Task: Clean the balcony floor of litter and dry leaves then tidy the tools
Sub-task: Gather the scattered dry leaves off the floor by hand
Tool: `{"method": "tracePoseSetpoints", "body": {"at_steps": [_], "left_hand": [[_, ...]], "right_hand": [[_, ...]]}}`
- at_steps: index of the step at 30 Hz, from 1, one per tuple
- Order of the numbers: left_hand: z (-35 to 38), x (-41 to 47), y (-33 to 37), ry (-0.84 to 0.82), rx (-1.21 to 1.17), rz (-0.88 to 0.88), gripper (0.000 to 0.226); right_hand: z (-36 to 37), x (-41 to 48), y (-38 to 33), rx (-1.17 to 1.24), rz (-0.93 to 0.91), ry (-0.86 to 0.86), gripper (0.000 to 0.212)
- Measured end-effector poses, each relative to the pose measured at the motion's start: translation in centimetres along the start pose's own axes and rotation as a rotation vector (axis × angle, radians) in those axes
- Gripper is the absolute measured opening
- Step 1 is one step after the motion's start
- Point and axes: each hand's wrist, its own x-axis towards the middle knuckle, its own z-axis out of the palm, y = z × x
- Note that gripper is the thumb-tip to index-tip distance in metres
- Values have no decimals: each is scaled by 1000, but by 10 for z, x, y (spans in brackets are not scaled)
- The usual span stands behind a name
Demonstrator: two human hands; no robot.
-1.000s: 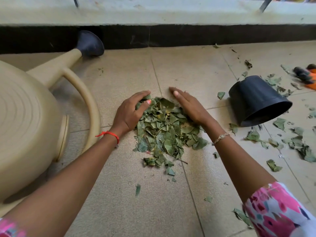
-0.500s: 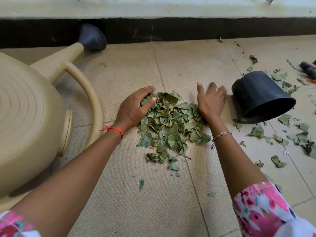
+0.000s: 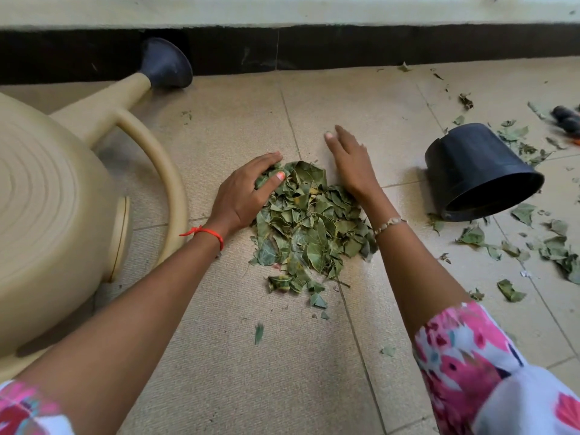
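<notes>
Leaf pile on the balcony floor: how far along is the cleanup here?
Done: many leaves are gathered into one leaf pile. In hand: the left hand and right hand cup its sides. Left: scattered leaves lie around the tipped black pot, and the watering can and a blurred tool at the right edge are not put away.
</notes>
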Motion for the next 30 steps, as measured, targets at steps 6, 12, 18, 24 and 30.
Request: {"method": "tracePoseSetpoints", "body": {"at_steps": [6,12,18,24,30], "left_hand": [[-1,0,3,-6,-61,-36,64],[-3,-5,3,-55,-246,-105,47],[0,-19,13,-82,-186,-90,69],[12,-39,20,-102,-36,-41,69],[21,-44,28,-28,-132,-60,58]], "right_hand": [[8,-23,-19,5,-138,-384,45],[-31,-82,-22,238,-63,-183,36],[-20,-163,16,97,112,64,86],[31,-165,3,-200,-83,90,100],[47,-135,-27,161,120,310,73]]}}
